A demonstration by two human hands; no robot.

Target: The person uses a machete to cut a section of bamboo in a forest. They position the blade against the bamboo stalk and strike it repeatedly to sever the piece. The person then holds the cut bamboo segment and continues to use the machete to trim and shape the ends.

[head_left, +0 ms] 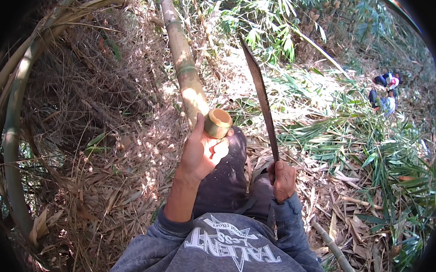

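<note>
My left hand (201, 149) is closed round a short cut piece of bamboo, a bamboo cup (218, 124) with a pale trimmed rim and a green outer wall. Its open top faces up toward me, and the hollow inside shows. In my right hand (283, 180) I grip a machete (260, 87) by its handle, which is mostly hidden by my fingers. The long dark blade points up and away, slightly left, and stands apart from the cup. Behind the cup, a thick bamboo stalk (187, 71) runs away from me.
Dry leaves (131, 180) cover the ground. Curved bamboo stems (14, 127) rise at the left, beside a tangle of dry twigs (91, 78). Cut green leafy branches (336, 139) lie at the right. A bamboo pole (335, 248) lies near my right side. Far right, people (386, 95) are partly visible.
</note>
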